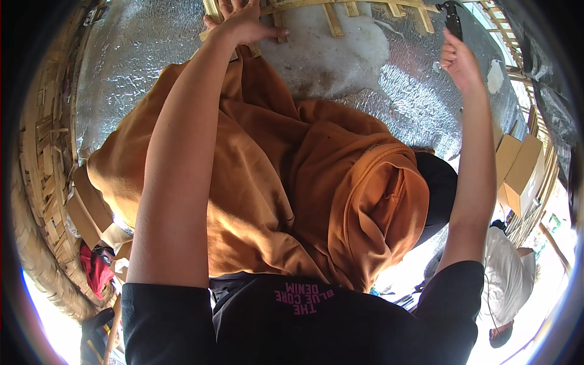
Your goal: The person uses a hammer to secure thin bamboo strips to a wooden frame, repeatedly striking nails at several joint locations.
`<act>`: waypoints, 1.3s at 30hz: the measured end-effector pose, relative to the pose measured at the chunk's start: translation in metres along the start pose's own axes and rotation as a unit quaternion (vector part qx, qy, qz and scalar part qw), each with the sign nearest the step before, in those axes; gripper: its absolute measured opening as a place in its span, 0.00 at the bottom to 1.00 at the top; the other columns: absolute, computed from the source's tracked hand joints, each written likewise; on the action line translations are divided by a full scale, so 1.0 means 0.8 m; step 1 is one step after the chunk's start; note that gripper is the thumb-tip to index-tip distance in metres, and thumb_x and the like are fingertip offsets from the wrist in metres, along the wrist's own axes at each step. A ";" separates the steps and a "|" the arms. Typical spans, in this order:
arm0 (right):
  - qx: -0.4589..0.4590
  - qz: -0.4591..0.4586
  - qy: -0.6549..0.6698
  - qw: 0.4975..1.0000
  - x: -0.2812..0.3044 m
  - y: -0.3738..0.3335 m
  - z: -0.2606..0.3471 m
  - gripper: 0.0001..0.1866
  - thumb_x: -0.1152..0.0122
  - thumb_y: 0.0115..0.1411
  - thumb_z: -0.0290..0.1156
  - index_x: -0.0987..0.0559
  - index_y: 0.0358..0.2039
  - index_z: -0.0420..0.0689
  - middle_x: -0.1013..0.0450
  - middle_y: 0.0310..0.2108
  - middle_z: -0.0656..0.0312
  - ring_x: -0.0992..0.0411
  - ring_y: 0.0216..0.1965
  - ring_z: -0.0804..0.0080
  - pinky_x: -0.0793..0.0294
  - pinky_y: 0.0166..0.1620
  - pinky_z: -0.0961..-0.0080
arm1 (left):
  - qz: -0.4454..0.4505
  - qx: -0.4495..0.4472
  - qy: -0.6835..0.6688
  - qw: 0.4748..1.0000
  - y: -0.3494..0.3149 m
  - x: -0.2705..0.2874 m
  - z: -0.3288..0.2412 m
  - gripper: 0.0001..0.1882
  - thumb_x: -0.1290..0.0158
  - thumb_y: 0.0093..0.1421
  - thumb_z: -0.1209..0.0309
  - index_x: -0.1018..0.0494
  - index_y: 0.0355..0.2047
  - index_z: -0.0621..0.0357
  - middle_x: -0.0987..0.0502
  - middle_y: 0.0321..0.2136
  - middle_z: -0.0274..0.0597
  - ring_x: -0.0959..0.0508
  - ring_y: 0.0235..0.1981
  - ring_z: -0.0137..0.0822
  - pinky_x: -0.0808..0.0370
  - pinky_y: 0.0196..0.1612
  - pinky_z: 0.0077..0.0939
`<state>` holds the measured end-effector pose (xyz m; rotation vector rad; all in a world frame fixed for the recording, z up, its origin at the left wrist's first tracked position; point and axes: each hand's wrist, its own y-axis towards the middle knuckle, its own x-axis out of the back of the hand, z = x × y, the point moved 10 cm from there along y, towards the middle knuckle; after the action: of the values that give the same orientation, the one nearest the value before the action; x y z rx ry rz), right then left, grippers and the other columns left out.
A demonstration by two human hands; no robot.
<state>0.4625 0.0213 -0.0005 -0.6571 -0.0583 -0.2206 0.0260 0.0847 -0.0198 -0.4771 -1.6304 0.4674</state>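
At the top edge, my left hand (238, 23) presses down with fingers spread over pale wooden strips, its thumb stretched to the right. Some fingertips are cut off by the picture's edge. My right hand (460, 64), raised at the upper right, is closed around the black handle of a hammer (453, 24). The hammer's head is up near the frame's top, beside the end of a slatted wooden frame (331, 21). That frame has a long strip with several short slats across it. A brown cloth (255, 158) covers my lap in loose folds.
Silver foil sheeting (420, 91) lies under the wood, with a dull whitish patch (328, 55) on it. Cardboard boxes stand at the right (520, 170) and left (88, 207). Woven bamboo walling (45, 152) runs along the left. A red cloth (97, 271) lies at the lower left.
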 end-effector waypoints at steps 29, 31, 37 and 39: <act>0.067 -0.031 0.033 0.997 -0.045 -0.035 0.044 0.15 0.38 0.64 0.37 0.33 0.25 0.52 0.42 0.17 0.74 0.44 0.16 0.84 0.48 0.21 0.82 | -0.091 -0.032 0.004 0.995 0.016 -0.011 0.018 0.71 0.37 0.39 0.30 0.69 0.73 0.35 0.78 0.73 0.46 0.74 0.73 0.52 0.64 0.63 0.79; -0.068 0.025 0.058 0.996 -0.034 -0.025 0.005 0.16 0.38 0.64 0.37 0.34 0.24 0.52 0.43 0.16 0.75 0.45 0.15 0.85 0.48 0.21 0.82 | -0.098 -0.031 -0.009 0.995 0.018 -0.007 0.012 0.71 0.36 0.39 0.31 0.69 0.73 0.35 0.78 0.73 0.46 0.74 0.73 0.52 0.64 0.63 0.79; 0.266 -0.028 0.205 0.942 0.028 -0.074 0.148 0.15 0.43 0.68 0.32 0.36 0.25 0.52 0.44 0.19 0.74 0.50 0.19 0.83 0.50 0.25 0.79 | -0.086 -0.039 0.001 0.996 0.014 -0.001 0.011 0.69 0.37 0.43 0.33 0.71 0.73 0.37 0.79 0.73 0.49 0.75 0.73 0.54 0.65 0.63 0.79; 0.301 -0.026 0.223 0.927 0.017 -0.092 0.173 0.15 0.44 0.68 0.31 0.36 0.25 0.52 0.42 0.19 0.73 0.48 0.20 0.83 0.49 0.25 0.79 | -0.055 -0.038 -0.007 0.998 0.004 0.005 0.002 0.68 0.36 0.45 0.38 0.72 0.73 0.38 0.80 0.72 0.49 0.76 0.73 0.54 0.66 0.64 0.77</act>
<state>0.4612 0.0465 0.1545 0.0195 0.2864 -0.3797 0.0240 0.0895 -0.0188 -0.4394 -1.6828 0.3279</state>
